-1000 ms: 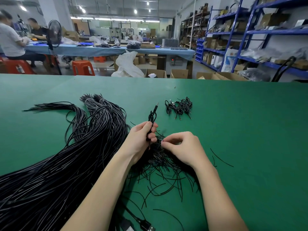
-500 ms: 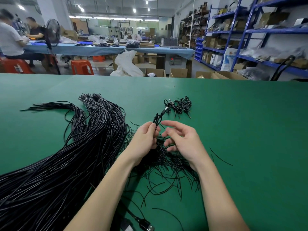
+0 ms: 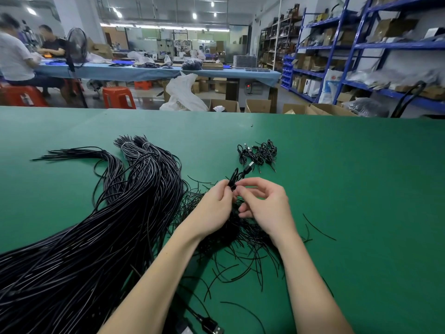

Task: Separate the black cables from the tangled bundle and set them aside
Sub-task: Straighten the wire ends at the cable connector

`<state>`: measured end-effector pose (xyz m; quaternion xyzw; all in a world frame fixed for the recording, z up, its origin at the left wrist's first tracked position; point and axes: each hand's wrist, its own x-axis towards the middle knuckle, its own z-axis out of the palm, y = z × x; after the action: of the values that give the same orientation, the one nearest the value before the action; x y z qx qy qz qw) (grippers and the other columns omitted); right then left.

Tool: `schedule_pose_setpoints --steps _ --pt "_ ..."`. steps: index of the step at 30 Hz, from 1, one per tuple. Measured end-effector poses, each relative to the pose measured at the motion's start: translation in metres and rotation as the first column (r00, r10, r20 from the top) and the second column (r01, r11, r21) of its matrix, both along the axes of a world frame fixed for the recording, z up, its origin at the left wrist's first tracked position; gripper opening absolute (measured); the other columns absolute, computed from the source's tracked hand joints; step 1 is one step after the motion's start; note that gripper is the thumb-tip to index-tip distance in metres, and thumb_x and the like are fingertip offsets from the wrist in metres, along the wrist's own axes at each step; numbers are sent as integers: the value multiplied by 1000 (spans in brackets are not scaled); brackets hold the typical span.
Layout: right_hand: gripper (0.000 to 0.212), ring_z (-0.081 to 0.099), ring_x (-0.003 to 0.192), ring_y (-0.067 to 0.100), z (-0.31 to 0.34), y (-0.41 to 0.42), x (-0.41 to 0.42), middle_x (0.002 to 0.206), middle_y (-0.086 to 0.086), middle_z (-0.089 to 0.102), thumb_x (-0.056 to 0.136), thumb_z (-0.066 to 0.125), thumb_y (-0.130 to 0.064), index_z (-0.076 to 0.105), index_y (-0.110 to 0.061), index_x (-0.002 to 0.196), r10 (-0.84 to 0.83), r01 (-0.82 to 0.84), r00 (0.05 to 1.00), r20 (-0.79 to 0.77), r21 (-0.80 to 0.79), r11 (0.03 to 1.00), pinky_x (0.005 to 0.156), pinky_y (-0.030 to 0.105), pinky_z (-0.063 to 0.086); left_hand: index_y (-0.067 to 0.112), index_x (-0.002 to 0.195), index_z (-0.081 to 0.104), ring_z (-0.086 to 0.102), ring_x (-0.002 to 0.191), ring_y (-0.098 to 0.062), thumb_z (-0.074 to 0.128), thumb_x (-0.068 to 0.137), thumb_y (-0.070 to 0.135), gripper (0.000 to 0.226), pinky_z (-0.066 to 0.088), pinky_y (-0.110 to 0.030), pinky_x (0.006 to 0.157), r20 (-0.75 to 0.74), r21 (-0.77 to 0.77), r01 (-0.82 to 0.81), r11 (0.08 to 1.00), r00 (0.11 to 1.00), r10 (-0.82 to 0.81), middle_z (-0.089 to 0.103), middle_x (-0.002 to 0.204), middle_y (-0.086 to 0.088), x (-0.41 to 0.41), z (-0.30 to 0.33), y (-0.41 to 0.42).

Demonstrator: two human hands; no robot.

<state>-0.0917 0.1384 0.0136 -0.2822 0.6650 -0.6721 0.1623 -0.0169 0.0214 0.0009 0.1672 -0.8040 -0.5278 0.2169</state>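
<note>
A large bundle of long black cables (image 3: pixel 101 232) sprawls across the left of the green table (image 3: pixel 361 189). A tangle of short black wires (image 3: pixel 240 242) lies under my hands. My left hand (image 3: pixel 214 208) grips a small coiled black cable (image 3: pixel 237 175) whose USB plug points up and right. My right hand (image 3: pixel 265 206) meets it from the right, fingers curled, fingertips pinching the coil at its base. Beyond them sits a small pile of coiled cables (image 3: pixel 258 153), set apart.
A loose USB plug (image 3: pixel 214 329) lies at the near edge between my forearms. A stray wire (image 3: pixel 317 226) lies to the right. Past the table's far edge stand cardboard boxes (image 3: pixel 257 106), red stools, blue shelving (image 3: pixel 361 49) and seated people at another table.
My right hand has left the wire tangle, opened, then closed its fingertips on the coiled cable in my left hand. The coil has tilted further right, toward the small pile.
</note>
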Motion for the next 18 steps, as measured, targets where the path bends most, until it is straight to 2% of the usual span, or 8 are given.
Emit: schedule_pose_setpoints --steps 3,7,9,13,16,18 --pt "15 63 51 12 1 -2 1 75 3 77 92 72 -8 77 -21 87 -60 61 998 -32 8 998 52 24 57 22 103 39 45 61 -7 30 108 23 10 38 -36 71 2 59 -10 998 1000 10 53 80 7 -1 -2 -1" --pt "9 66 50 12 1 -2 2 75 1 77 89 77 -11 77 -19 88 -107 109 993 -57 32 993 50 22 57 20 93 34 39 50 -4 34 107 16 14 37 -25 52 -52 184 7 983 999 3 50 73 5 -2 0 0" --pt "10 66 49 12 1 -2 3 72 1 76 86 80 -11 74 -17 92 -119 121 992 -31 34 992 49 21 55 17 91 34 36 49 -6 36 105 12 16 34 -22 47 -74 223 3 975 997 14 48 69 6 -2 0 1" --pt "12 58 45 9 0 -3 2 60 0 71 83 84 -16 74 -10 84 -128 126 990 59 37 991 45 18 47 16 90 36 34 53 -10 40 105 14 16 30 -26 50 -74 213 -7 977 997 23 44 68 3 -2 0 3" --pt "12 55 45 8 3 -1 0 60 1 70 83 84 -18 75 -11 82 -44 38 991 125 52 998 45 18 45 19 90 40 37 57 -11 42 106 21 16 33 -32 55 -40 156 -15 988 999 21 46 68 3 -2 -2 2" --pt "6 58 50 6 6 2 -2 65 3 71 85 82 -11 77 -9 84 42 -47 980 196 23 999 49 16 49 22 89 42 37 55 -11 41 106 23 17 33 -33 55 -47 156 -12 988 999 19 46 62 9 -2 -3 1"
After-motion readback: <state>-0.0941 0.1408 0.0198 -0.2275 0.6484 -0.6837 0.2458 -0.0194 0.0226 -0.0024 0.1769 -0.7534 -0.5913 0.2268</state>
